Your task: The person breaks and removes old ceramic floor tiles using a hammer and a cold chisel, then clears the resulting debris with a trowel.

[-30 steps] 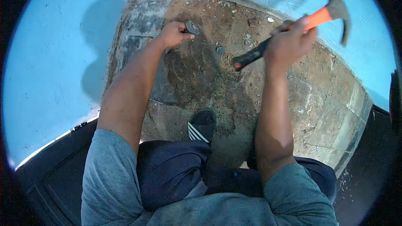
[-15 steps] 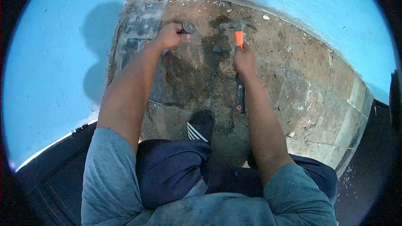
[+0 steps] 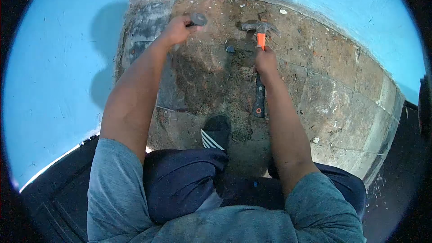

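Observation:
My left hand [image 3: 177,30] is closed round a dark object with a round, flat grey top [image 3: 198,19], over the upper left of the worn floor. Its lower part is hidden or blurred. On the right, my right hand [image 3: 266,63] grips a claw hammer [image 3: 261,39] by its orange and black handle. The grey metal head points away from me, and the black handle end hangs below my fist. Between my hands a small dark chip [image 3: 230,49] lies on the floor [image 3: 328,103].
Light blue walls [image 3: 54,72] stand at the left and along the back. A black shoe with white stripes [image 3: 216,132] is on the floor near my knees. A white fragment [image 3: 283,11] lies by the back wall. A dark surface [image 3: 58,184] lies at lower left.
Both hands have shifted slightly up in the view. The hammer head has moved a little to the right, and the object in my left hand a little to the left.

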A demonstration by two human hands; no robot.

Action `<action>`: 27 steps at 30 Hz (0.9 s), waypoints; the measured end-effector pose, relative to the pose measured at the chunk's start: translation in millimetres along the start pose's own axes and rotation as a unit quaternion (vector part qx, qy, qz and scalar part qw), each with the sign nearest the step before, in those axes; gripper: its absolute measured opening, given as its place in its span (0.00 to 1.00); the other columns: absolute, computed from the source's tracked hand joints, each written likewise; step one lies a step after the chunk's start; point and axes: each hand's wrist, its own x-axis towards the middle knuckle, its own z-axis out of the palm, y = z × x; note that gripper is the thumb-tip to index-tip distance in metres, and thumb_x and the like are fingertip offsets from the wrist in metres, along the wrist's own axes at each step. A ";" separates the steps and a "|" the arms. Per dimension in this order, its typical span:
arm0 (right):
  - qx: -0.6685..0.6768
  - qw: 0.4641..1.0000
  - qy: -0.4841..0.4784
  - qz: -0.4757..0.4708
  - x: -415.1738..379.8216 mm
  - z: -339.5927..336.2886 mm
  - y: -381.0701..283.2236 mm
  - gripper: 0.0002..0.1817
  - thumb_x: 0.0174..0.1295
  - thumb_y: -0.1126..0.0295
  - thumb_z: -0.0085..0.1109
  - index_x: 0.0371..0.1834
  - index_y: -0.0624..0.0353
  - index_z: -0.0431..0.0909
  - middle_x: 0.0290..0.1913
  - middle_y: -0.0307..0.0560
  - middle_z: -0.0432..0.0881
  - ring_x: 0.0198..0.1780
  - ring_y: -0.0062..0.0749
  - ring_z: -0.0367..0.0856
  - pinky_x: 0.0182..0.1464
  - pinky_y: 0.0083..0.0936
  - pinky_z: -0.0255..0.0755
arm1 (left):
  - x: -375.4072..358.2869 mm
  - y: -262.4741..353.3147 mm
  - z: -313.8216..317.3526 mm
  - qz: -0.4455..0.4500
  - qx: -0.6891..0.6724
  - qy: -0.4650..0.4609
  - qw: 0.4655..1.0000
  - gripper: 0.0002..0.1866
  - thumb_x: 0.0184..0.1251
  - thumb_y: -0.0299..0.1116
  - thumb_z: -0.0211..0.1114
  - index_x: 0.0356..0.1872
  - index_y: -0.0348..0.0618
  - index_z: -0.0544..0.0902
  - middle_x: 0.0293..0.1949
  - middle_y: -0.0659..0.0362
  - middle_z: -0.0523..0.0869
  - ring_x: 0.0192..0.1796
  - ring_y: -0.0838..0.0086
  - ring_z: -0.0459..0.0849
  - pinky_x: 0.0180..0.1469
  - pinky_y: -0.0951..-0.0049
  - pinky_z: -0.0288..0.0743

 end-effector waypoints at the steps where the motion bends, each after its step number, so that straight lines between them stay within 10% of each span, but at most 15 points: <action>1: -0.014 1.000 0.016 -0.013 5.7 1.5 7.1 0.20 0.75 0.57 0.52 0.53 0.67 0.77 0.29 0.50 0.81 0.26 0.37 0.80 0.30 0.36 0.73 | -4.8 -0.2 -2.0 -0.027 0.011 -0.015 0.999 0.19 0.68 0.44 0.71 0.55 0.48 0.86 0.51 0.53 0.90 0.52 0.60 0.87 0.55 0.56 0.78; 9: -0.022 0.998 0.044 -0.042 9.9 4.9 5.6 0.22 0.73 0.56 0.54 0.50 0.68 0.81 0.38 0.62 0.86 0.38 0.52 0.86 0.43 0.41 0.76 | 14.3 -44.1 14.4 0.030 -0.025 -0.008 0.999 0.17 0.69 0.42 0.71 0.54 0.46 0.86 0.50 0.52 0.90 0.51 0.60 0.87 0.56 0.55 0.77; 20: 0.162 0.909 0.247 -0.293 -49.2 -8.9 -126.8 0.19 0.77 0.57 0.49 0.43 0.66 0.75 0.30 0.54 0.78 0.33 0.47 0.74 0.42 0.42 0.69 | 7.5 -44.3 13.7 0.047 -0.056 0.005 0.997 0.16 0.69 0.40 0.71 0.54 0.47 0.87 0.48 0.53 0.90 0.50 0.62 0.87 0.55 0.57 0.78; 27: -0.143 0.970 -0.028 -0.196 -55.1 62.7 -77.4 0.22 0.74 0.55 0.52 0.55 0.65 0.76 0.47 0.72 0.83 0.52 0.70 0.81 0.54 0.54 0.75 | 5.2 -36.6 14.8 0.047 -0.076 -0.036 0.995 0.17 0.67 0.39 0.73 0.52 0.43 0.87 0.48 0.53 0.91 0.49 0.65 0.88 0.56 0.61 0.77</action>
